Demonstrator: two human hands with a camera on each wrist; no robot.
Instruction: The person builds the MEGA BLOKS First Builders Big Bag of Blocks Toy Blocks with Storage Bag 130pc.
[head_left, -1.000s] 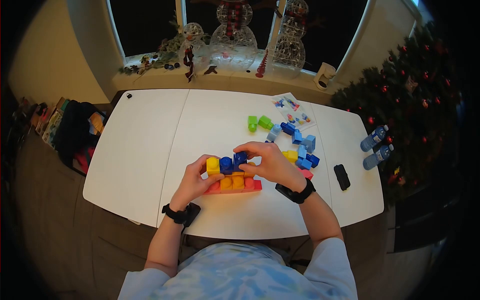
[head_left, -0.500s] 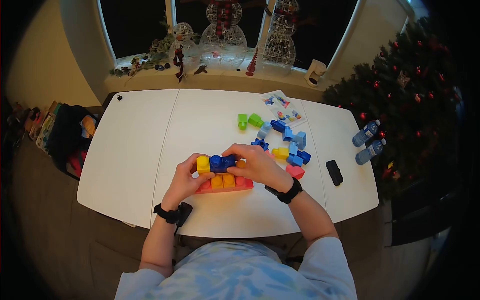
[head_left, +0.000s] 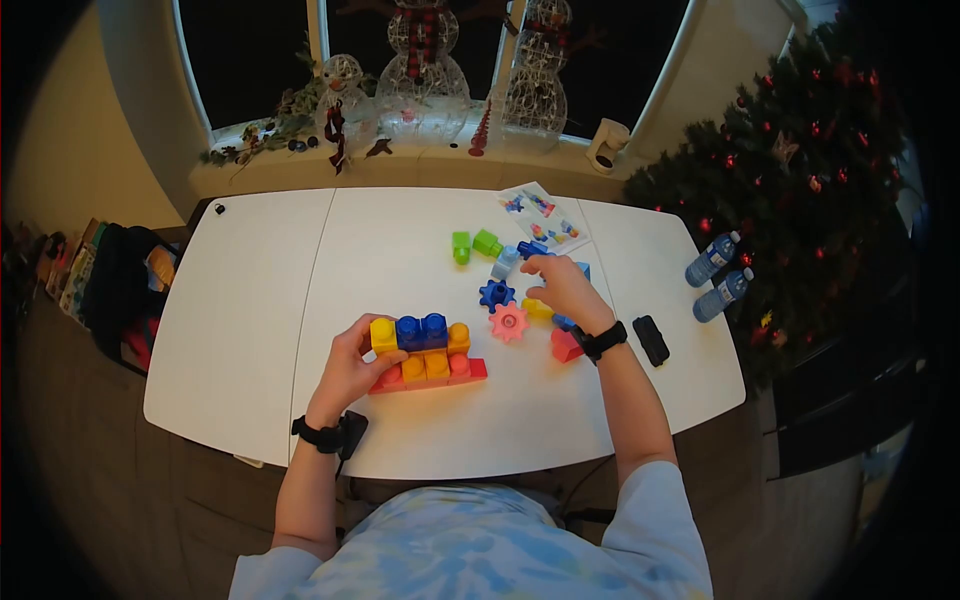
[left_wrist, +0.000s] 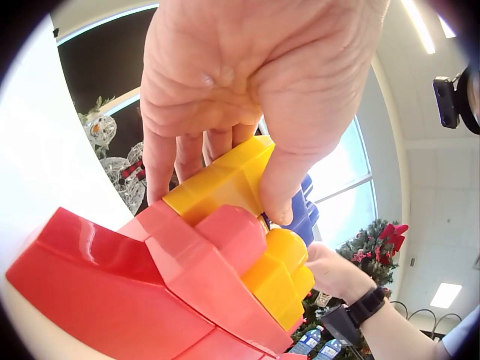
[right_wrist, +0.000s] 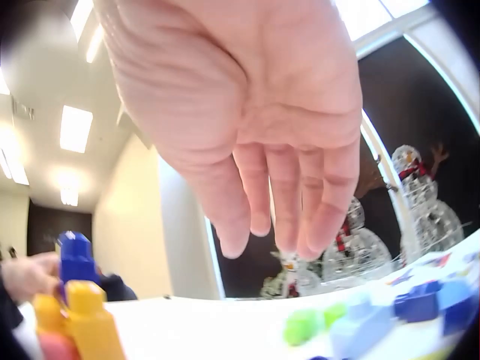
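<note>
My left hand (head_left: 350, 368) grips the left end of a toy building-block structure (head_left: 437, 368) on the table, with the thumb in front and the fingers behind a yellow block (left_wrist: 221, 176). The structure has pink and red blocks (left_wrist: 97, 266) low at the front, orange-yellow ones among them, and dark blue blocks (head_left: 421, 331) on top beside the yellow. Over the loose blocks to the right, my right hand (head_left: 570, 290) hangs with fingers loosely bent and nothing between them. Below its fingertips in the right wrist view lie green blocks (right_wrist: 301, 328) and a light blue block (right_wrist: 361, 326).
A dark blue gear-shaped piece (head_left: 496, 294) and a pink one (head_left: 508, 322) lie right of the structure. A picture sheet (head_left: 541, 218) is behind the loose blocks. A black case (head_left: 651, 341) and two water bottles (head_left: 723, 295) stand toward the right edge.
My right hand has let go of the dark blue block on top of the structure and moved right and away, over the loose blocks. The left hand keeps its grip.
</note>
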